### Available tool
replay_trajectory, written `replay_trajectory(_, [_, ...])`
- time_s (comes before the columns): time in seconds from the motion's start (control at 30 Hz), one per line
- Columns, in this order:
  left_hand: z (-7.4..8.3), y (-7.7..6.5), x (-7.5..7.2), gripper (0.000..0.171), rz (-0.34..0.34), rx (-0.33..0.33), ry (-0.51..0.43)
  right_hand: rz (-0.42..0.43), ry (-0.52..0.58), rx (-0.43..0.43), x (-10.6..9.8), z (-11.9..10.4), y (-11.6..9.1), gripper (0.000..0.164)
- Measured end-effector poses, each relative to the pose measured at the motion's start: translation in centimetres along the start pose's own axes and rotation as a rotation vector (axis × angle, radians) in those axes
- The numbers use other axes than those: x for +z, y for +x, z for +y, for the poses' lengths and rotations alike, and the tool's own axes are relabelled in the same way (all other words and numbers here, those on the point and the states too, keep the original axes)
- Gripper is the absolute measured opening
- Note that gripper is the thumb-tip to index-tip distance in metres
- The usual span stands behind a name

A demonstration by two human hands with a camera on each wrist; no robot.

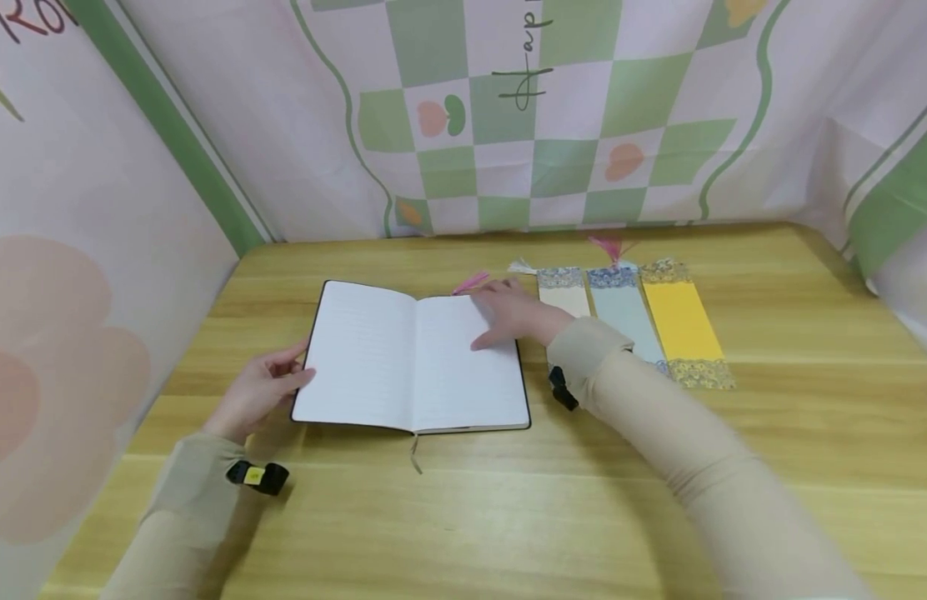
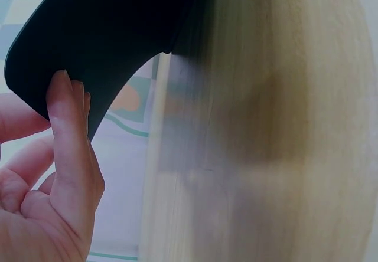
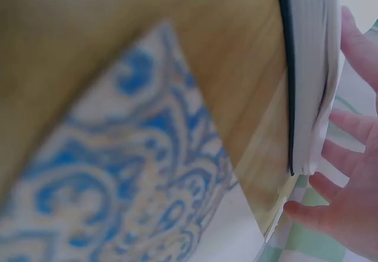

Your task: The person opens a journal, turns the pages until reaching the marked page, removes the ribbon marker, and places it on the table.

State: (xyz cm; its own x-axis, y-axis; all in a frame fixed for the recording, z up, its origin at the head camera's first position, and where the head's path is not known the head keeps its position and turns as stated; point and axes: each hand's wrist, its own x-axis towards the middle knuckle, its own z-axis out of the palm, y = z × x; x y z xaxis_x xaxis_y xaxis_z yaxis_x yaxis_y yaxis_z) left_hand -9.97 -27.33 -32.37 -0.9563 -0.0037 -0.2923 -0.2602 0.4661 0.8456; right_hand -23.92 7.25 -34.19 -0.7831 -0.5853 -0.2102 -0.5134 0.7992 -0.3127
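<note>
A black-covered notebook point(image 1: 358, 358) lies spread on the wooden table with lined white pages facing up. My left hand point(image 1: 257, 390) pinches its left cover edge, thumb on the page side and fingers behind. In the left wrist view that dark cover point(image 2: 100, 43) is lifted off the table at this side. My right hand point(image 1: 512, 312) is spread over the upper right page, its fingers at the top and outer edges of the page block point(image 3: 313, 79). Close to those fingertips, a pink tassel point(image 1: 471, 282) pokes out above the notebook. A thin ribbon point(image 1: 415, 457) hangs from the bottom of the spine.
Right of the notebook lie a cream bookmark point(image 1: 564, 298) with a white tassel, a pale blue bookmark point(image 1: 624, 312) with a pink tassel, and a yellow bookmark point(image 1: 684, 321). My right forearm passes over their lower ends. Printed curtains point(image 1: 501, 175) border the table point(image 1: 448, 533).
</note>
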Motion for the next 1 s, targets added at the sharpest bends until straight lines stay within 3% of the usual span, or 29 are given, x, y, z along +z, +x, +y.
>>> replay_trajectory(0.33, [0.0, 0.0, 0.1, 0.06, 0.002, 0.0, -0.006, -0.027, -0.087, 0.1, -0.5, -0.4, 0.6, 0.102])
replay_trajectory(0.57, [0.1, 0.0, 0.1, 0.059, 0.009, -0.011, 0.032, 0.071, -0.098, 0.082, -0.2, -1.1, 0.2, 0.095])
replay_trajectory(0.8, [0.2, 0.1, 0.0, 0.061, 0.0, -0.016, 0.016, 0.168, 0.085, -0.021, 0.2, -1.4, -0.7, 0.08])
replay_trajectory(1.0, [0.2, 0.0, 0.0, 0.061, -0.003, -0.007, 0.008, 0.21, 0.324, 0.0, 0.0, -1.1, -1.4, 0.075])
